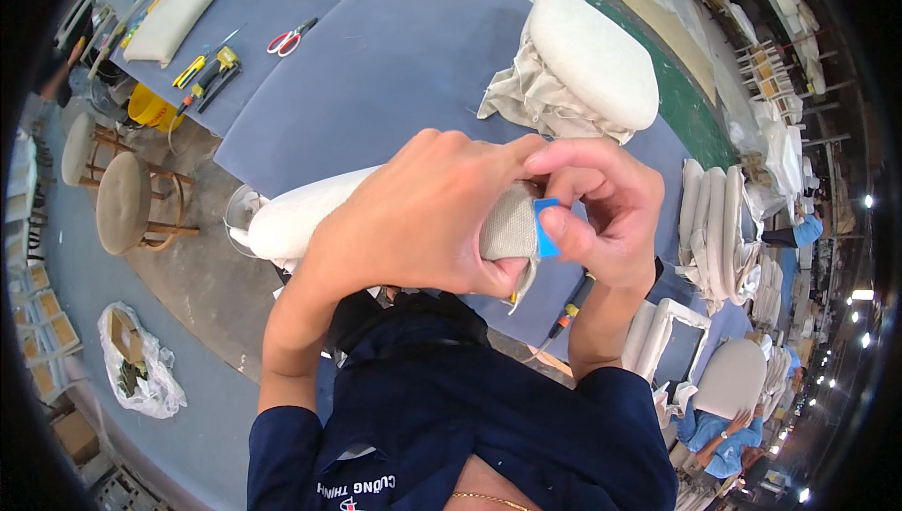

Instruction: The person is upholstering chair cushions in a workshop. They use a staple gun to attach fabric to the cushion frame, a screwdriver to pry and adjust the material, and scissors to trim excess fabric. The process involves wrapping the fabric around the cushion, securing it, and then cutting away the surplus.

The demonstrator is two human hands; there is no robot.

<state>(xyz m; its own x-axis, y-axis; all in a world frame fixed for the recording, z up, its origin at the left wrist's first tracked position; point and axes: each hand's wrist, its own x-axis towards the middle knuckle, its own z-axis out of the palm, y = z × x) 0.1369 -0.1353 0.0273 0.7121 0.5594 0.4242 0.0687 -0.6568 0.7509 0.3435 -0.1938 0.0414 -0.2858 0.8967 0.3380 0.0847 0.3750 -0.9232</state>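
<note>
Close to my chest, my left hand (418,215) is wrapped over a piece of beige woven fabric (507,229), its thumb pressed underneath. At the fabric's right edge, my right hand (611,201) pinches a small blue strip (547,229) between thumb and finger. Whether the strip is tape or a tab, I cannot tell. A pale padded cushion (305,222) runs out to the left behind my left hand. My hand hides whether it joins the fabric.
A blue-grey worktable (376,69) carries red-handled scissors (289,38), a yellow cutter (191,71), and a cushion (597,55) on crumpled fabric (531,98). Stools (124,201) and a yellow bucket (150,107) stand left. Stacked cushions (716,229) and a co-worker's blue sleeve (728,455) are right.
</note>
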